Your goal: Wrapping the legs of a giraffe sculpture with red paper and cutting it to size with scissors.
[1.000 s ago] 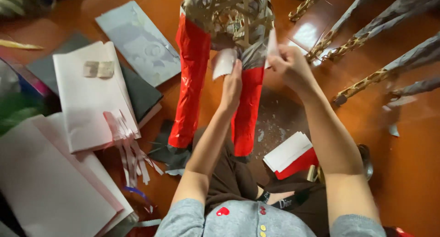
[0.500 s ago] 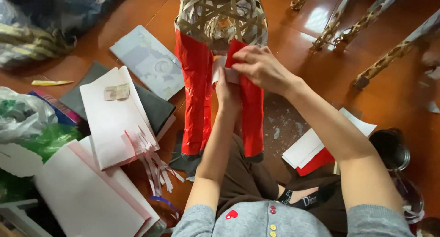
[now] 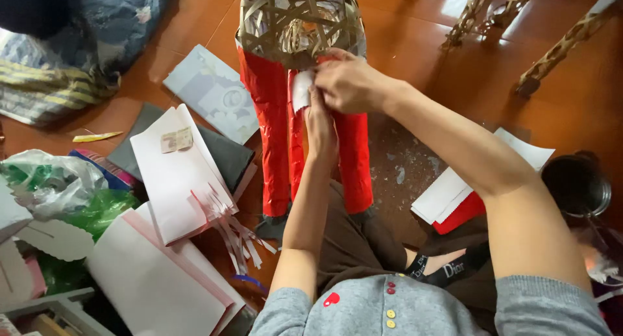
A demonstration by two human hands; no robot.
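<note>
Both hands (image 3: 337, 92) now press white paper (image 3: 301, 89) under fingertips.

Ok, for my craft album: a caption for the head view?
Both hands press a white paper piece onto a red-covered woven frame.

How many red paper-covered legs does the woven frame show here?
2. The left red leg stands left of the person's left hand; the right red leg stands right of it, below the right hand. Others may be hidden.

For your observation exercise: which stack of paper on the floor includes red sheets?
The small paper stack beside the right forearm: white sheets over red. The stacks on the left show white and pink only.
</note>
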